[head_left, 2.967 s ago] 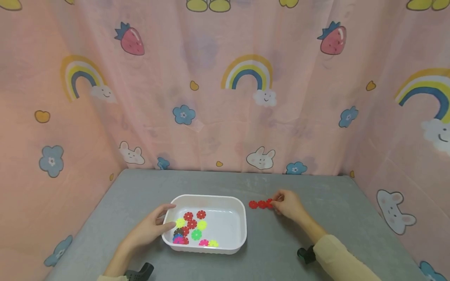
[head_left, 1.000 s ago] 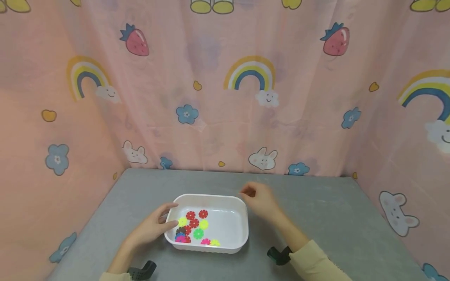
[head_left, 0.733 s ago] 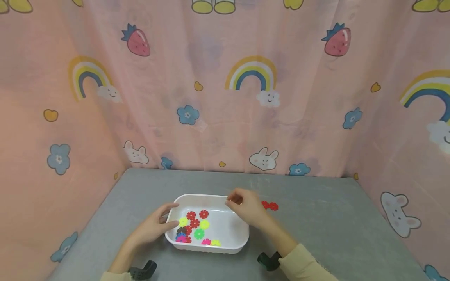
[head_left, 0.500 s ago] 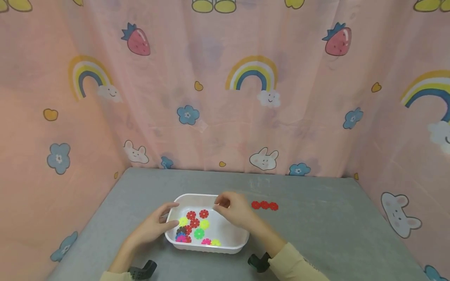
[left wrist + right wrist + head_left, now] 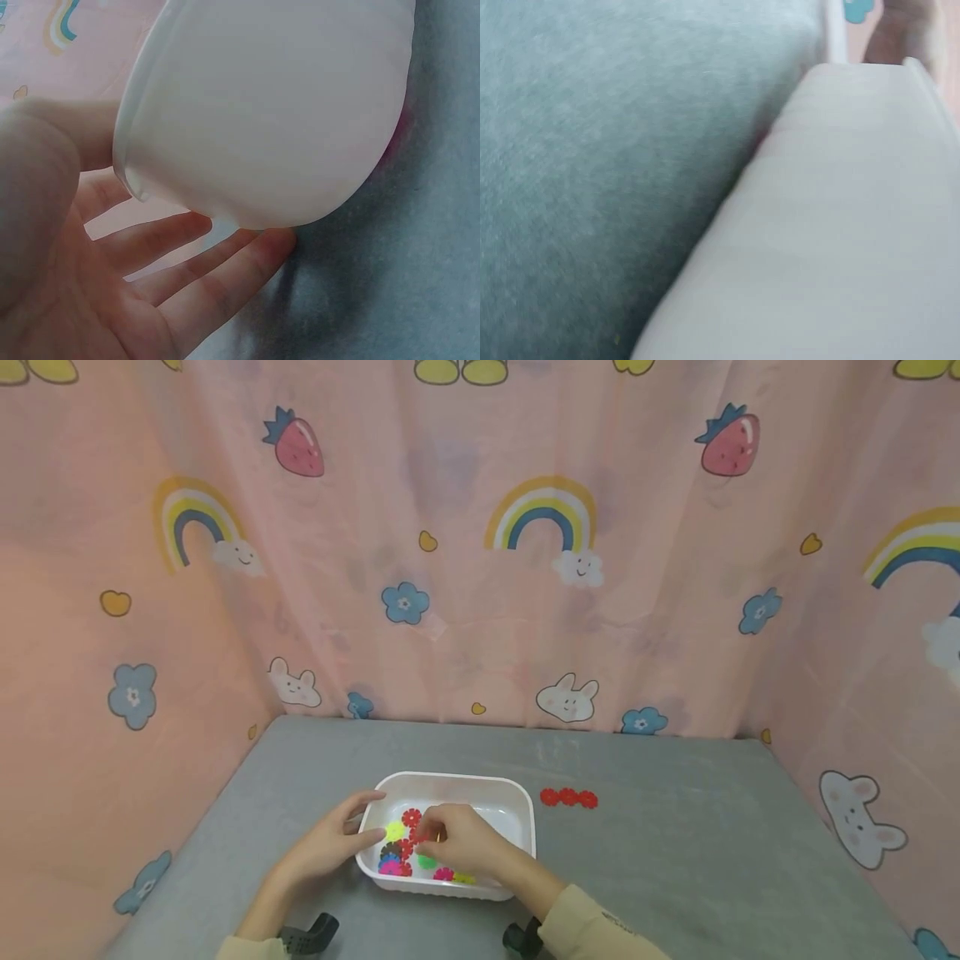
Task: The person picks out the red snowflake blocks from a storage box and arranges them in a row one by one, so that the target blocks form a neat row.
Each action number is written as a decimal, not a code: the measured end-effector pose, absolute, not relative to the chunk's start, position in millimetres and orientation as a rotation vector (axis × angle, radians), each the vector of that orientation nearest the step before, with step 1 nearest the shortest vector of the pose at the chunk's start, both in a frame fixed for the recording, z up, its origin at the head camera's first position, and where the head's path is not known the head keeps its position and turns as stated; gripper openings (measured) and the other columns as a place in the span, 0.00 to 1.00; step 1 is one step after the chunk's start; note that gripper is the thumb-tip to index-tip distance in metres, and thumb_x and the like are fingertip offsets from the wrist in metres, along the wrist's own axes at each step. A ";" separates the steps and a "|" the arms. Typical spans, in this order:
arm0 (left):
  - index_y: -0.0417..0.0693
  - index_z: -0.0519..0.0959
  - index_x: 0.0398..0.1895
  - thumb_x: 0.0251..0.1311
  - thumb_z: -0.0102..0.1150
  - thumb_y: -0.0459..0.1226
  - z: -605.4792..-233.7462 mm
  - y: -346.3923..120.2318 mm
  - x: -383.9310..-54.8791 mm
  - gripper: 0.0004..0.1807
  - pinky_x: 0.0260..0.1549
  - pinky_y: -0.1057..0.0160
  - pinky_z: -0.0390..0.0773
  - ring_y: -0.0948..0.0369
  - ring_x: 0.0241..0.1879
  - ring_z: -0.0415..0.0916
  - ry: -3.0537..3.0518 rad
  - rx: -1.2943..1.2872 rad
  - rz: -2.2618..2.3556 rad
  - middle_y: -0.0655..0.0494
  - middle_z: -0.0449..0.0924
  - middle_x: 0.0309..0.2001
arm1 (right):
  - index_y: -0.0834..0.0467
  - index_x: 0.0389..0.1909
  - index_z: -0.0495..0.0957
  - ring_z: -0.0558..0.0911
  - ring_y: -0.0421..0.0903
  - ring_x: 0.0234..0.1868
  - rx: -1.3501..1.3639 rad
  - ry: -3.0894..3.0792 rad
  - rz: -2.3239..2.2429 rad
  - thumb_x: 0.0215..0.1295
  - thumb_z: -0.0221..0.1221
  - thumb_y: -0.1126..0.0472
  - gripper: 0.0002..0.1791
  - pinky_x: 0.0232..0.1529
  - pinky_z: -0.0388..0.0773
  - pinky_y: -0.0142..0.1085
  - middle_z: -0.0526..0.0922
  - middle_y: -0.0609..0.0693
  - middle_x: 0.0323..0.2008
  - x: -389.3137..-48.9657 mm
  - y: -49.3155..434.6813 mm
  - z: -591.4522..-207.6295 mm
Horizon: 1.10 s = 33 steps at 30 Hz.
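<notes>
A white plastic tray (image 5: 510, 814) holds flat, notched snowflake discs in red, yellow, green, pink, blue and dark colours. My left hand (image 5: 330, 839) grips the tray's left end; in the left wrist view its thumb lies at the rim and the fingers touch the outer wall (image 5: 262, 112). My right hand (image 5: 465, 843) reaches over the tray, its thumb and fingertips slightly apart above a red disc (image 5: 417, 836). The hand partly covers a green disc (image 5: 427, 862). Right of the tray, three red discs (image 5: 568, 797) lie in a row on the table.
A grey tabletop (image 5: 675, 843) surrounds the tray. Behind and at both sides hangs a pink patterned curtain (image 5: 450, 643). Black wrist devices (image 5: 309, 935) sit below both hands. The right wrist view shows mostly the tray's outer wall (image 5: 840, 225).
My right hand has let go of a red disc at the row's right end and moved left into the tray. My left hand has stayed on the tray's left end.
</notes>
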<state>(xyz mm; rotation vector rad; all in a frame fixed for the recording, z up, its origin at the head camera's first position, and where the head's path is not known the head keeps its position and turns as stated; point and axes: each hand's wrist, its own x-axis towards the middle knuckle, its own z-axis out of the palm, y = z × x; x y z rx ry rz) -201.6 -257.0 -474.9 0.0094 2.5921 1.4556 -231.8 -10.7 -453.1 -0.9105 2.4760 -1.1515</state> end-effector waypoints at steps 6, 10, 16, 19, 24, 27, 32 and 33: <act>0.54 0.68 0.72 0.66 0.67 0.44 -473.1 -257.6 -200.8 0.33 0.59 0.37 0.74 0.33 0.68 0.66 2.587 0.035 1.471 0.35 0.59 0.75 | 0.53 0.35 0.84 0.74 0.37 0.30 -0.879 2.410 -1.119 0.60 0.72 0.61 0.06 0.34 0.74 0.29 0.78 0.39 0.27 -236.1 -19.9 -464.3; 0.54 0.68 0.71 0.65 0.67 0.44 -472.2 -257.2 -200.7 0.33 0.59 0.36 0.74 0.33 0.68 0.66 2.586 0.031 1.478 0.35 0.60 0.75 | 0.53 0.34 0.84 0.74 0.37 0.28 -0.895 2.394 -1.077 0.59 0.72 0.62 0.06 0.31 0.73 0.29 0.78 0.41 0.25 -238.3 -24.9 -469.6; 0.54 0.69 0.71 0.65 0.68 0.44 -472.3 -257.0 -200.8 0.33 0.59 0.37 0.74 0.33 0.68 0.67 2.597 0.023 1.471 0.36 0.60 0.75 | 0.50 0.35 0.84 0.73 0.37 0.26 -0.905 2.391 -0.980 0.58 0.73 0.60 0.07 0.28 0.72 0.29 0.76 0.42 0.22 -237.6 -31.7 -470.2; 0.54 0.69 0.71 0.65 0.68 0.44 -472.4 -257.0 -200.9 0.33 0.60 0.37 0.74 0.33 0.67 0.67 2.596 0.026 1.473 0.36 0.60 0.74 | 0.50 0.35 0.84 0.73 0.38 0.26 -0.911 2.405 -0.952 0.58 0.73 0.59 0.08 0.28 0.72 0.29 0.76 0.42 0.22 -237.8 -35.2 -472.1; 0.53 0.69 0.71 0.65 0.68 0.43 -472.5 -257.0 -201.5 0.32 0.61 0.37 0.73 0.33 0.68 0.66 2.593 0.043 1.487 0.35 0.61 0.74 | 0.50 0.38 0.85 0.74 0.36 0.27 -0.938 2.474 -0.868 0.55 0.75 0.56 0.11 0.30 0.74 0.29 0.77 0.39 0.24 -239.6 -40.9 -478.4; 0.52 0.69 0.71 0.65 0.67 0.43 -473.1 -257.0 -201.9 0.32 0.60 0.37 0.73 0.33 0.68 0.66 2.593 0.051 1.490 0.35 0.60 0.74 | 0.50 0.39 0.85 0.74 0.36 0.27 -0.967 2.515 -0.822 0.54 0.75 0.56 0.13 0.31 0.74 0.28 0.77 0.37 0.25 -240.8 -41.9 -479.9; 0.53 0.69 0.71 0.65 0.68 0.43 -473.8 -256.9 -201.4 0.32 0.60 0.38 0.74 0.32 0.67 0.66 2.591 0.044 1.491 0.35 0.61 0.74 | 0.50 0.37 0.84 0.74 0.35 0.27 -0.992 2.545 -0.805 0.54 0.75 0.59 0.11 0.31 0.74 0.28 0.76 0.37 0.24 -241.3 -39.5 -481.4; 0.53 0.69 0.71 0.65 0.67 0.43 -474.0 -256.8 -201.3 0.32 0.60 0.38 0.74 0.32 0.67 0.66 2.590 0.043 1.491 0.35 0.61 0.74 | 0.50 0.37 0.84 0.74 0.35 0.27 -0.994 2.542 -0.813 0.53 0.74 0.60 0.11 0.31 0.73 0.28 0.76 0.38 0.24 -241.4 -39.0 -481.7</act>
